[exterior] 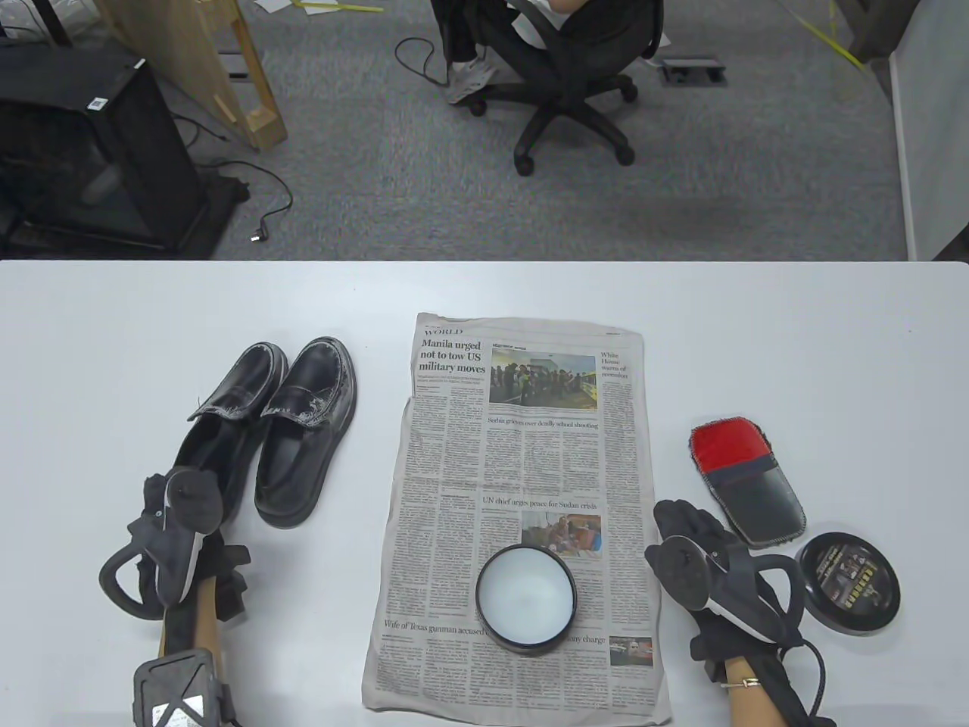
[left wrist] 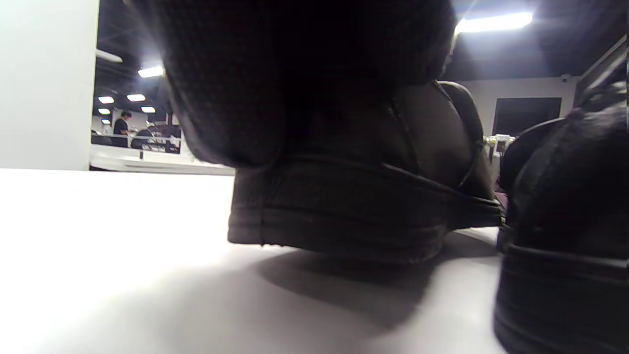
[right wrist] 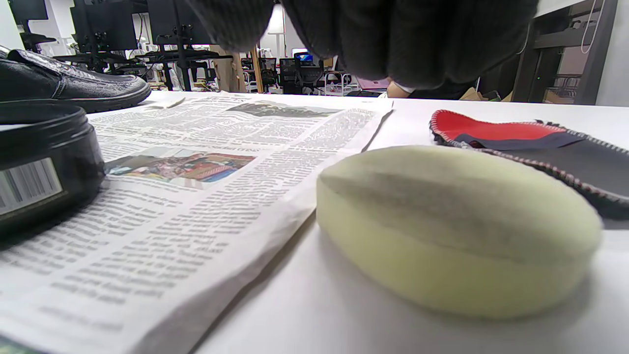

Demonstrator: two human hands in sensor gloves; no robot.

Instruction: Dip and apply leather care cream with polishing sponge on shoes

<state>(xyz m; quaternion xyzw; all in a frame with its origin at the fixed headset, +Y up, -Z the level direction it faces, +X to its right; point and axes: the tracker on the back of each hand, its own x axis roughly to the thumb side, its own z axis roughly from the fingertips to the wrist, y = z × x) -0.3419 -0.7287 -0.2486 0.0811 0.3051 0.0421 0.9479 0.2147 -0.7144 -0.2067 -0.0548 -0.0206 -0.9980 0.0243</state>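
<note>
Resting on the white bench [exterior: 757,318], a sheet of newspaper [exterior: 522,469] carries the open tin of leather care cream [exterior: 526,598] near its front edge, pale cream showing inside the black rim. The tin's lid [exterior: 849,581] lies on the bench at the right, and just beyond it sits a red-and-black polishing mitt [exterior: 746,481]. The right hand [exterior: 700,560] hangs just off the newspaper's right edge, between paper and lid. The right wrist view shows a yellow-green oval polishing sponge [right wrist: 457,231] lying on the bench beneath those fingers [right wrist: 408,34], beside the paper's edge and untouched; whether the fingers are spread or together I cannot tell. A pair of black leather loafers stands side by side to the left of the paper, toes pointing away, white smears on both toes. The left hand [exterior: 178,522] is at the heel of the left loafer [exterior: 227,424], with the right loafer [exterior: 306,432] just beside; its fingers [left wrist: 304,73] are close over the heel, but whether they grip it cannot be told.
</note>
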